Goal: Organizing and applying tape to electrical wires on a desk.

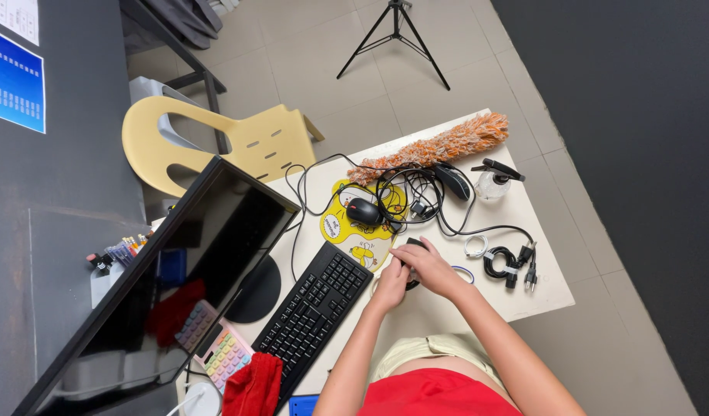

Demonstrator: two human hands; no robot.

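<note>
My left hand (391, 282) and my right hand (425, 263) meet over the white table (524, 293), both closed around a small black object (413, 243) that they mostly hide. Just beyond them lies a yellow mouse pad (341, 228) with a black mouse (364, 211) on it. A black keyboard (314, 310) lies to the left of my left hand. A tangle of black cables (413, 192) lies beyond my right hand.
A black monitor (177, 277) stands at the left. An orange duster (439, 145), a clear spray bottle (493, 182), a coiled power cord (509, 262), a red cloth (253, 387) and a pastel calculator (220, 354) are on the table. A yellow chair (246, 142) and tripod (394, 34) stand beyond.
</note>
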